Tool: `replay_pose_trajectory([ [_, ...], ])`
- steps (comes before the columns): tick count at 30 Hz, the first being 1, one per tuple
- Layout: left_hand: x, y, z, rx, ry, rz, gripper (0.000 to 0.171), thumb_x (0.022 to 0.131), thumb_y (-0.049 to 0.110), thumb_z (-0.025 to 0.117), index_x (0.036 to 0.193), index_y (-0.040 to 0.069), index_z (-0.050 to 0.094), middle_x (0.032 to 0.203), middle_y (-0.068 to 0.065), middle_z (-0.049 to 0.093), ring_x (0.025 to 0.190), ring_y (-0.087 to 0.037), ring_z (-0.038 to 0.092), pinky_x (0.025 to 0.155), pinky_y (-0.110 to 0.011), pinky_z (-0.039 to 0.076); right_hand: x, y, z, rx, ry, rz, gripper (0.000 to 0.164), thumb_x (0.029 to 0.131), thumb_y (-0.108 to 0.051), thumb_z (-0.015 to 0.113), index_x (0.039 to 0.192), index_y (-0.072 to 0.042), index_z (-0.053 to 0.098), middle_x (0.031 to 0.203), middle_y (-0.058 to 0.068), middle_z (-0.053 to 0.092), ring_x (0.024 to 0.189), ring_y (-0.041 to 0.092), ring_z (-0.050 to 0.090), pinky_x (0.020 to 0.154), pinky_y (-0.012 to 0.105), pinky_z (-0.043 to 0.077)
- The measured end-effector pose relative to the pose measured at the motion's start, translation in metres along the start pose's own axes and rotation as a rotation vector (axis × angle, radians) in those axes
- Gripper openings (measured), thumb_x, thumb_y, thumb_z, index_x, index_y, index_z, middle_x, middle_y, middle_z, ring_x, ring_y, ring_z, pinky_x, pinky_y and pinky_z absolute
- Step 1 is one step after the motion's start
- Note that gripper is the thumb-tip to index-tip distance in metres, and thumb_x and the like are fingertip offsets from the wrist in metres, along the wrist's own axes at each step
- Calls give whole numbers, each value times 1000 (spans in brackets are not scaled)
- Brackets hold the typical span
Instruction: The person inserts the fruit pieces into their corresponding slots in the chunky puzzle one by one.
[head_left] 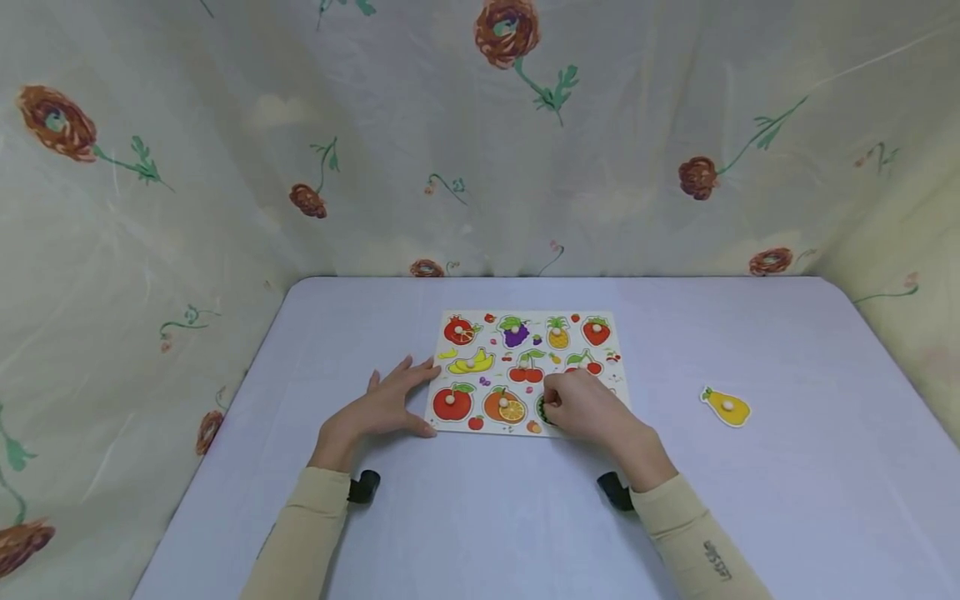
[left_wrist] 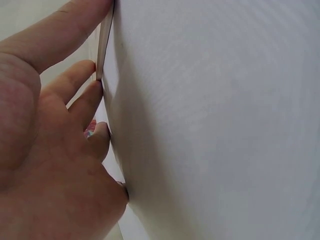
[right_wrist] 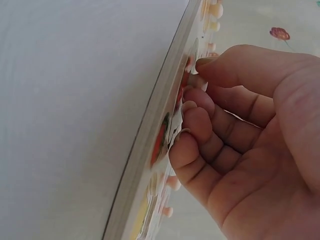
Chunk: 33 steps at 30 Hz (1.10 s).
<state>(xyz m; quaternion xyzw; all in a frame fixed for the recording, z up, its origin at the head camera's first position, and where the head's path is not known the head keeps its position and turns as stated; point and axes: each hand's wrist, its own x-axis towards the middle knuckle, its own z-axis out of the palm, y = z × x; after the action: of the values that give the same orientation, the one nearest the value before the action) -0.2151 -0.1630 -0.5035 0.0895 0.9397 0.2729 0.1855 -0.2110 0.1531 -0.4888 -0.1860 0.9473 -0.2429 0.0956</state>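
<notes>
A white fruit peg-puzzle board [head_left: 492, 427] lies on the table, filled with knobbed pieces such as the red apple [head_left: 452, 404], orange [head_left: 495, 402] and bananas [head_left: 471, 362]. My left hand [head_left: 386, 402] rests at the board's left side, fingers spread, fingertips and thumb touching its edge. Over the lower right of the board, my right hand [head_left: 588, 406] has its fingers curled and pinches a pale knob [right_wrist: 199, 81] with thumb and fingertips. The piece under it is mostly hidden; a green-edged bit [head_left: 543, 408] shows, perhaps a watermelon.
A yellow pear piece [head_left: 727, 407] lies alone on the white table [head_left: 495, 517], right of the board. Flowered curtains [head_left: 375, 125] hang behind the table and at both sides. Each wrist carries a small black camera [head_left: 364, 487].
</notes>
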Motion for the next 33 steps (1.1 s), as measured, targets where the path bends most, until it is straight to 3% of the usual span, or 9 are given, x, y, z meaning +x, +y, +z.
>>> replay_pose_trajectory([
  [16,1,-2,1,-11,-3,6,97,70,31,88,153,31,38,165,5,27,158,-25,3,122,-65,-9,-4,-1,-4,-16,-6,-43,14,87,-6,62,76,-14,62,71,0,56,72,16,49,64,28,39],
  [25,2,-1,0,0,-2,-5,98,70,31,88,153,31,38,165,4,27,157,-26,4,122,-65,-7,-6,1,-9,13,-29,-28,6,90,-10,66,86,-14,68,76,-1,59,76,16,51,66,29,41],
  [33,1,0,1,-11,-4,9,97,71,30,88,153,30,38,165,4,27,158,-25,3,122,-65,-8,-12,13,-19,58,-26,32,12,91,-12,65,101,-9,70,74,2,57,63,14,51,58,27,41],
])
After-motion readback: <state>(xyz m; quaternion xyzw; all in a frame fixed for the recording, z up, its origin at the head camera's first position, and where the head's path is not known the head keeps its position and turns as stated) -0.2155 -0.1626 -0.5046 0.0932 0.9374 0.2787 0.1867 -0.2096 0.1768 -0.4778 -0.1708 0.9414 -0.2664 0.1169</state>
